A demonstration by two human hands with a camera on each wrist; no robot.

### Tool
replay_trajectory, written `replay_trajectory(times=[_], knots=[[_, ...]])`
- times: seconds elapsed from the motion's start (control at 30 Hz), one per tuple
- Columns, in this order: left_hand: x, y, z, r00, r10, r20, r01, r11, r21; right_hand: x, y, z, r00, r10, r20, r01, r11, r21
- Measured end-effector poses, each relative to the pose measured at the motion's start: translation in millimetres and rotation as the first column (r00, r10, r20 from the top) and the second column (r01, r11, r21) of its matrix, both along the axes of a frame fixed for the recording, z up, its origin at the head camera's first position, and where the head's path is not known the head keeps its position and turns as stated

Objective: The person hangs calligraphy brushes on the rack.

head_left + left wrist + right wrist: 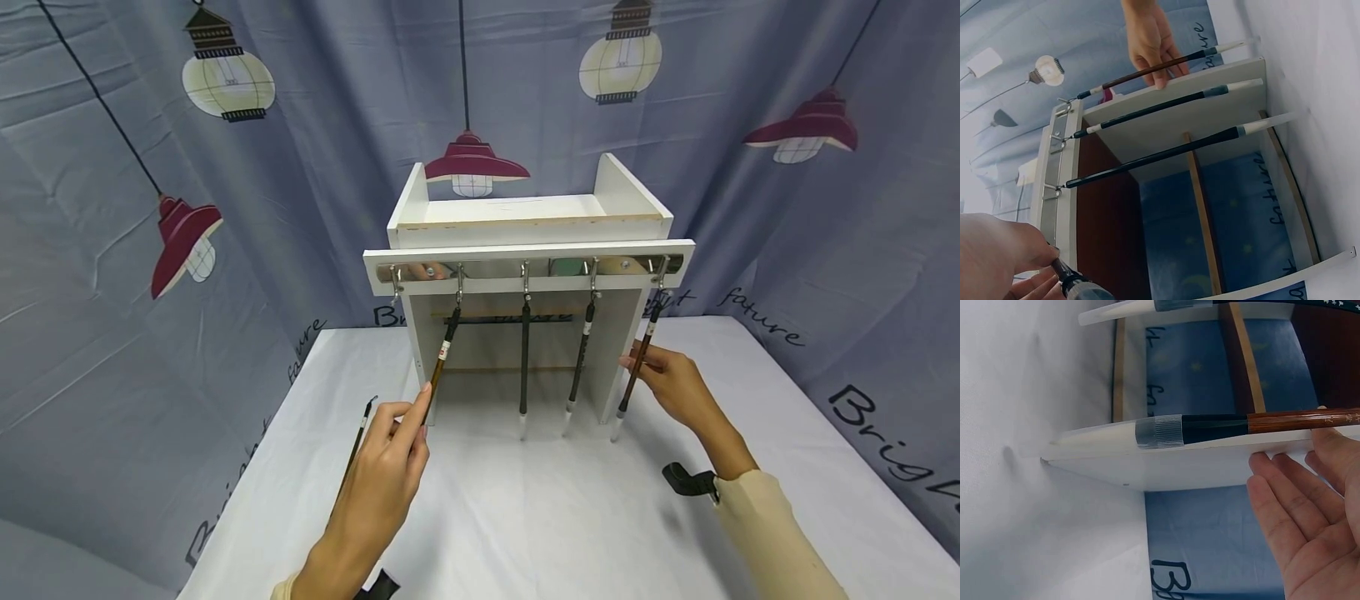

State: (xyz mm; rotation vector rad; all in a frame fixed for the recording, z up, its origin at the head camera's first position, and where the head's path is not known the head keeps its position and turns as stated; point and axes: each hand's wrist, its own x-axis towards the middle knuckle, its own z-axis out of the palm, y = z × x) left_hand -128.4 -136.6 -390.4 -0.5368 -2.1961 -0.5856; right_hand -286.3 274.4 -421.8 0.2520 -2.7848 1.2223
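My left hand (pixel 386 458) pinches a brown-handled writing brush (pixel 444 350) with its thumb and fingers. The brush's top end is right under a metal hook (pixel 460 282) on the white rack's front rail; I cannot tell whether its loop is on it. At the rack's right side panel (pixel 1179 469), my right hand (pixel 1319 506) has its thumb and fingers to either side of the panel's edge. Another brown-handled brush (pixel 1297 420) hangs just in front of that hand. Two dark brushes, one central (pixel 525 358) and one right of it (pixel 581 358), hang between the hands.
Left of my left hand, another thin dark brush (pixel 358 440) appears to lie on the white-covered table (pixel 525 517). The rack has an upper tray (pixel 517 208) above its hook rail. Another hook (pixel 395 283) is at the rail's left end. A printed blue-grey curtain (pixel 337 167) surrounds the table.
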Motion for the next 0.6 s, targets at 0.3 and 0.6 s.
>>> replay_trajectory(times=[0.3,0.6], knots=[[-3.0,1.9,0.3,1.000,-0.003,-0.016,0.003,1.000,-0.001,-1.2,1.1,-1.5,1.000,0.002,-0.012,-0.002,1.000,-0.009],[-9.7,5.3,-1.1,0.999,-0.015,-0.038,0.016,1.000,0.018,0.0,0.3,-0.5,1.000,0.001,-0.006,-0.001,1.000,-0.008]])
